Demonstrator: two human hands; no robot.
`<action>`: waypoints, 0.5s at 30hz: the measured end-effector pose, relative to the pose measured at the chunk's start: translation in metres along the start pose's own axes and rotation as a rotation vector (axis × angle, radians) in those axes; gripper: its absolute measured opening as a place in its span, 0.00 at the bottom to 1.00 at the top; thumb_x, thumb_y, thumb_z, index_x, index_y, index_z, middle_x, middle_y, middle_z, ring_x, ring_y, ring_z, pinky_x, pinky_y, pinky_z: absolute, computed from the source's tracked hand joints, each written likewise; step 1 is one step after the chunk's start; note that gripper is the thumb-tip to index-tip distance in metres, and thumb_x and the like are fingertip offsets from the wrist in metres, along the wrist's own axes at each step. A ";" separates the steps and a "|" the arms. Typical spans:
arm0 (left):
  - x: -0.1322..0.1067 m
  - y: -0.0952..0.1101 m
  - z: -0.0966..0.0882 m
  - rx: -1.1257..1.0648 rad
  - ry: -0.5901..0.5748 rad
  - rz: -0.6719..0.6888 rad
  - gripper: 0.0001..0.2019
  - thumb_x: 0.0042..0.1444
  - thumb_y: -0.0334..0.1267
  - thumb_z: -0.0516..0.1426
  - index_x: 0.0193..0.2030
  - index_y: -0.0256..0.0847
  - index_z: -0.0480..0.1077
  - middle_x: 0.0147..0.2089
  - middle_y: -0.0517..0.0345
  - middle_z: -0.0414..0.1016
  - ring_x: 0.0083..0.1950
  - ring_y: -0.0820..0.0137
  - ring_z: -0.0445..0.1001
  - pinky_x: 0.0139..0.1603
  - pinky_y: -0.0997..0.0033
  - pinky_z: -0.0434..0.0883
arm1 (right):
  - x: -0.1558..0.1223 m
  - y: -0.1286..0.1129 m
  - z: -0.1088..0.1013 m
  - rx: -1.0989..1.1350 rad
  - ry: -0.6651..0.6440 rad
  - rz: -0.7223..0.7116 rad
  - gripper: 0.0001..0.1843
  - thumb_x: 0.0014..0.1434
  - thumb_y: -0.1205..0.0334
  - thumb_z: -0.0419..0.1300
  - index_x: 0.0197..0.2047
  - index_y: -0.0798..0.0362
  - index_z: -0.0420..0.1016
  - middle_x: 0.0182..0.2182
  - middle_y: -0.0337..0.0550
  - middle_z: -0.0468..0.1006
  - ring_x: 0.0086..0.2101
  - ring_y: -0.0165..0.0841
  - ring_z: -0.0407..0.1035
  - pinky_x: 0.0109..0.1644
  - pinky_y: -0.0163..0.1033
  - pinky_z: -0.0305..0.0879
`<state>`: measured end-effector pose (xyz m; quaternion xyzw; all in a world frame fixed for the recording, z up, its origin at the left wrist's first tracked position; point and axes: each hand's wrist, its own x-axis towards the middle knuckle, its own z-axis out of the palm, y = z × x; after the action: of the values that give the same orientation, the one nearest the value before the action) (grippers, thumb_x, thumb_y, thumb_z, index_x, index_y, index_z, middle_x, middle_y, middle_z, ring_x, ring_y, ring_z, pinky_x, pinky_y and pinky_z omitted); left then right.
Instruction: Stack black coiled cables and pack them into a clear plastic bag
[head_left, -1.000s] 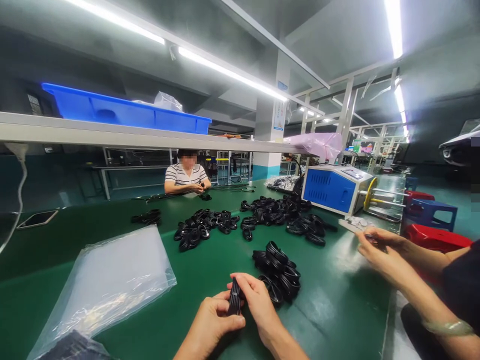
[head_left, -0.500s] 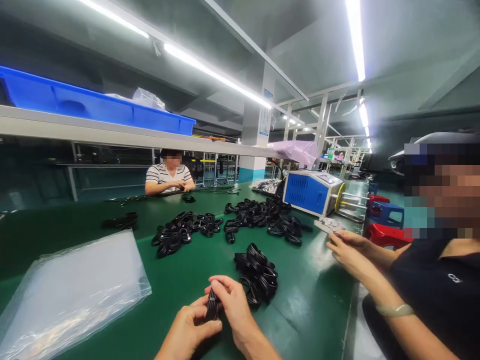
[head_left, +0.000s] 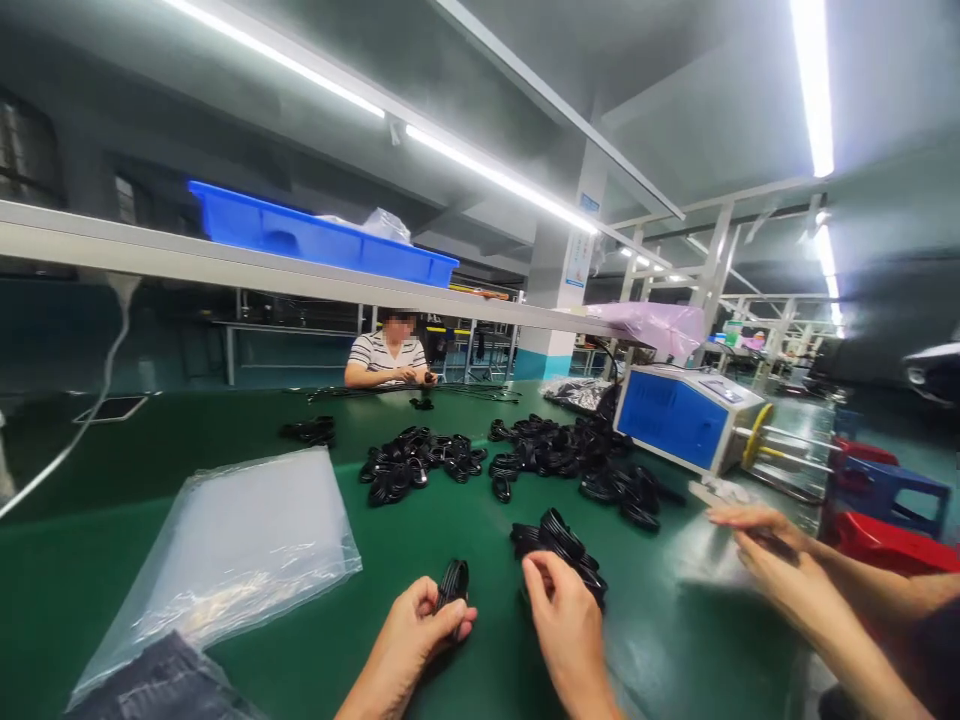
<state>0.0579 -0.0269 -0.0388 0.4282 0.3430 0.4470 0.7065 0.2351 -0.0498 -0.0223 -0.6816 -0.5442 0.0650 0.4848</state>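
Note:
My left hand (head_left: 416, 632) is closed round a small black coiled cable (head_left: 453, 582) low in the middle of the view, just above the green table (head_left: 420, 520). Beside it, my right hand (head_left: 564, 620) has let go and lies with fingers stretched over the near edge of a small pile of black coils (head_left: 559, 545), touching it. Whether it grips a coil is hidden by its back.
A stack of clear plastic bags (head_left: 232, 545) lies at the left. More heaps of black coils (head_left: 525, 455) lie further back, by a blue machine (head_left: 679, 418). A co-worker's hands (head_left: 757, 545) work at the right edge. Another person (head_left: 390, 355) sits across the table. Red and blue stools (head_left: 885, 500) stand at right.
My right hand has left the coil that both hands held and moved right onto the near pile. My left hand keeps the coil. The view swung back leftwards.

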 end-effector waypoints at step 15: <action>-0.016 0.012 -0.005 -0.186 -0.121 -0.039 0.25 0.50 0.45 0.61 0.54 0.43 0.62 0.36 0.57 0.67 0.37 0.69 0.74 0.45 0.60 0.71 | 0.008 -0.008 0.005 -0.321 -0.304 -0.151 0.06 0.54 0.66 0.54 0.30 0.55 0.73 0.29 0.46 0.72 0.31 0.38 0.67 0.34 0.40 0.62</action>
<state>0.0433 -0.0375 -0.0279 0.3803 0.2648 0.4364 0.7712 0.2298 -0.0413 -0.0151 -0.6897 -0.6637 0.0430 0.2863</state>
